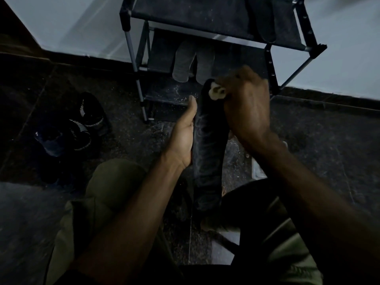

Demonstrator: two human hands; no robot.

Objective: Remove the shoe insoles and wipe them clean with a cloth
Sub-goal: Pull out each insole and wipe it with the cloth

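A long dark insole (pixel 207 153) with pale dusty streaks stands nearly upright in front of me. My left hand (pixel 183 134) holds it along its left edge, thumb pointing up and fingers hidden behind. My right hand (pixel 246 103) grips a small pale cloth (pixel 217 92) and presses it against the insole's top end. Two grey insoles (pixel 192 62) lie side by side on the middle shelf of the shoe rack (pixel 285 41). Another dark insole (pixel 263 19) lies on the top shelf.
A pair of dark sneakers (pixel 74 128) with striped sides sits on the dark floor at left. The rack stands against a pale wall. My knees in olive trousers (pixel 107 182) fill the lower view. Pale crumbs dot the floor and the lowest shelf.
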